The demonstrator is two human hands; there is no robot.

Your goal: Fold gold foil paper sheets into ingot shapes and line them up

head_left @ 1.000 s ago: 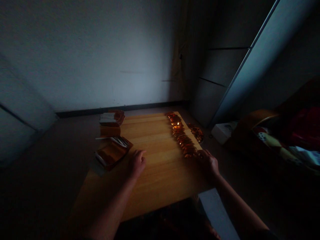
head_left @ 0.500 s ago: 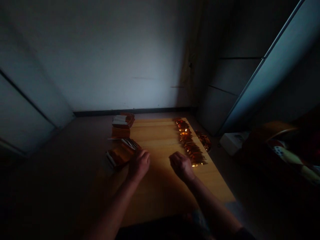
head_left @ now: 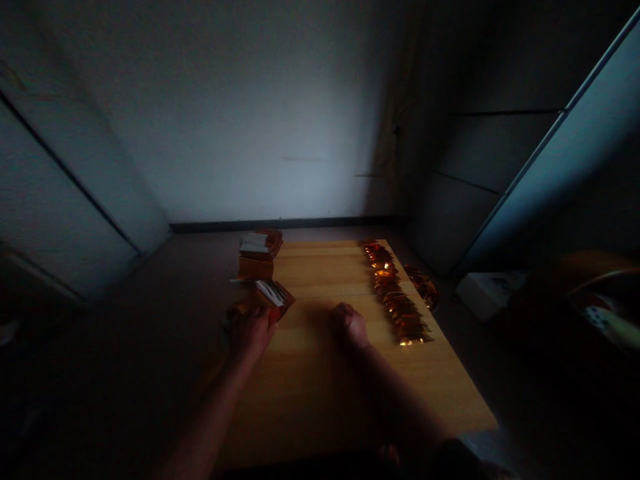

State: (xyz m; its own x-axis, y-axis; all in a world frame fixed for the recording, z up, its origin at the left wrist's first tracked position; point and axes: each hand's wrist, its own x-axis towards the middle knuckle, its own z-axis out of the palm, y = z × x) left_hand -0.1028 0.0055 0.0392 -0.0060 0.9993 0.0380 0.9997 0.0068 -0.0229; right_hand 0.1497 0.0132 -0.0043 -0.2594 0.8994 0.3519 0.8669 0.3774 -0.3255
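Observation:
My left hand (head_left: 255,330) is at the stacks on the table's left side, its fingers bent over the near brown stack; shadow hides what they grip, if anything. Just beyond it lies a bundle of pale-edged brown pieces (head_left: 271,293). Further back on the left are a brown stack (head_left: 255,268) and a pale-topped one (head_left: 254,243). My right hand (head_left: 351,325) is closed over the middle of the wooden table (head_left: 320,270); anything in it is too small or dark to make out. Right of it runs a long row of shiny orange-gold packets (head_left: 395,293).
More shiny pieces (head_left: 423,287) lie beyond the table's right edge. A white box (head_left: 485,293) stands on the floor to the right, near a dark basket-like shape with pale cloth (head_left: 623,327). A bare wall (head_left: 280,133) rises behind the table.
My left hand has moved left and down onto the near brown stack. My right hand has shifted slightly inward, away from the shiny row. The view has turned a little to the left.

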